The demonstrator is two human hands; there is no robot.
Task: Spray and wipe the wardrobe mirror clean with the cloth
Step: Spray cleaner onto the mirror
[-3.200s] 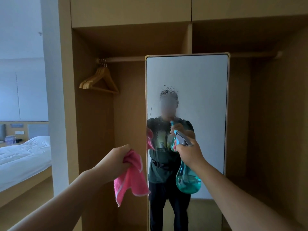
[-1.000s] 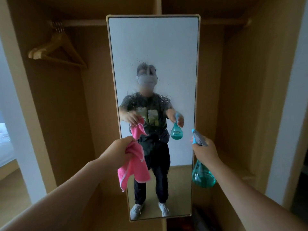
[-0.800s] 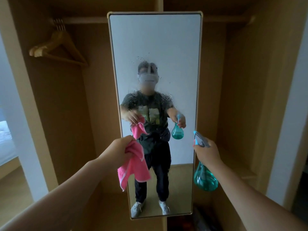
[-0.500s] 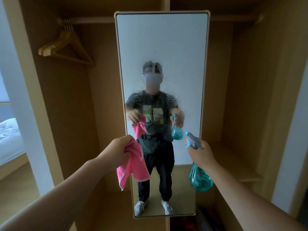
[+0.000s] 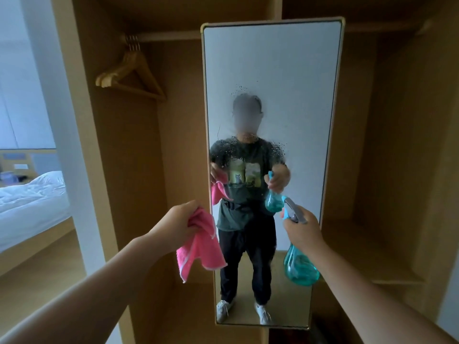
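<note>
A tall framed mirror point(image 5: 293, 70) stands in the open wardrobe, with spray droplets across its middle. My left hand point(image 5: 173, 224) grips a pink cloth point(image 5: 201, 249) that hangs down just left of the mirror's left edge, a little in front of the glass. My right hand point(image 5: 301, 229) grips the neck of a teal spray bottle point(image 5: 299, 265), its nozzle pointing at the lower half of the mirror. The reflection shows a person holding the same cloth and bottle.
Wooden hangers point(image 5: 129, 73) hang on the rail in the left compartment. The right compartment has a low shelf point(image 5: 367, 264). A white wall pillar point(image 5: 59, 120) stands at the left, and a bed point(image 5: 29, 194) lies beyond it.
The view has swung left, so the mirror sits further right in frame. My right hand with the bottle has moved in front of the mirror's lower right. The cloth stays held.
</note>
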